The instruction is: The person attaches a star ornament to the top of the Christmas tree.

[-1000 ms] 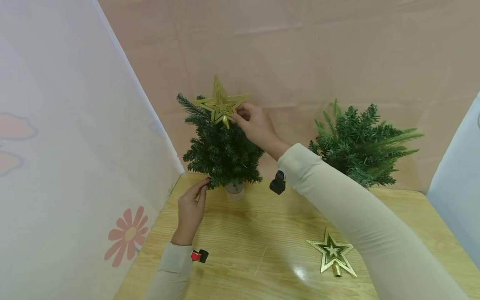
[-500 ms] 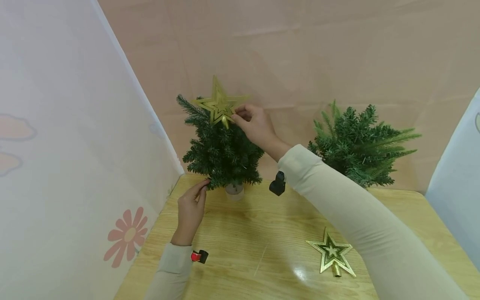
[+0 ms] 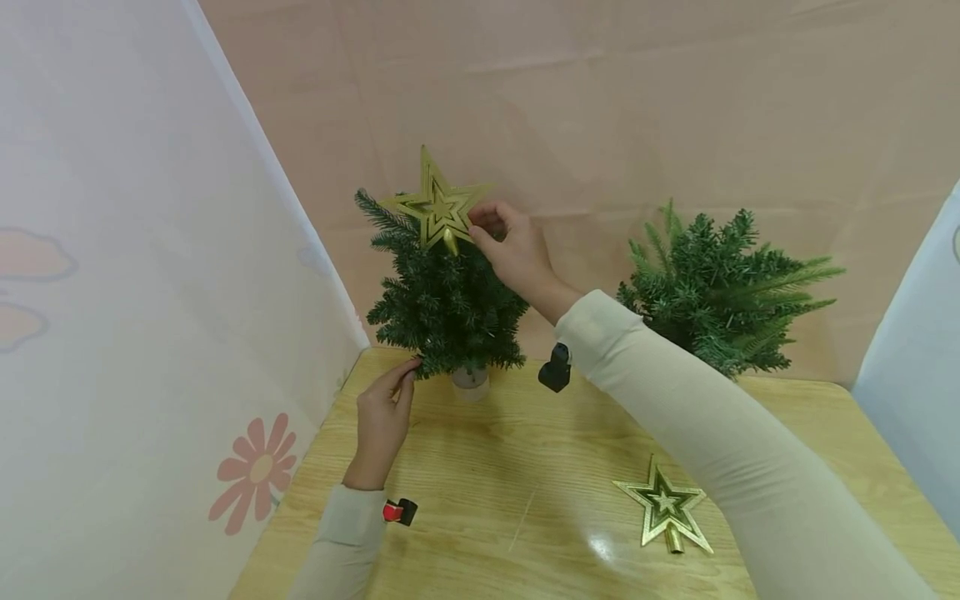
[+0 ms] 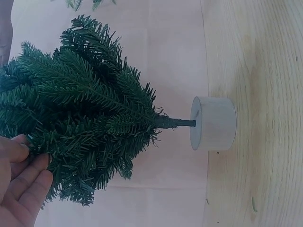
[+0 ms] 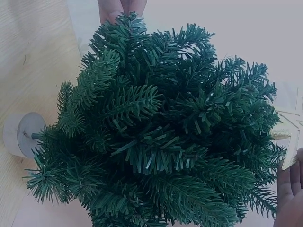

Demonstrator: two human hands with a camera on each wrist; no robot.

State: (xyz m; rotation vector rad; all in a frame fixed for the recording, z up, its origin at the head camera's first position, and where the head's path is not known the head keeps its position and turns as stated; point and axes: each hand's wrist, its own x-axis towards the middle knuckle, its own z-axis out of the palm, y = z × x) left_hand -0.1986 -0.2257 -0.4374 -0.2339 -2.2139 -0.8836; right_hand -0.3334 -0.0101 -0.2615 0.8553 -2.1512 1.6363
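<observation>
A small green Christmas tree (image 3: 450,308) stands on a round white base (image 4: 215,124). At its top is a gold star tree topper (image 3: 441,208), upright with a slight lean, its short socket down among the upper needles. My right hand (image 3: 517,250) pinches the star by its lower right side between thumb and fingers. Low on the tree's left, my left hand (image 3: 382,421) pinches the tip of a branch (image 4: 61,151). In the right wrist view the star (image 5: 291,130) shows only in part at the right edge, and needles hide its socket's end.
A second green tree (image 3: 712,292) stands at the back right, partly behind my right sleeve. Another gold star (image 3: 663,504) lies on the wooden table (image 3: 525,467) beside my right forearm. A pink backdrop (image 3: 600,117) rises behind, and a flower-printed white sheet (image 3: 150,250) borders the left.
The star has tipped slightly to the left at its upper point. My right hand has shifted a little up and right along its side; the left hand stays put.
</observation>
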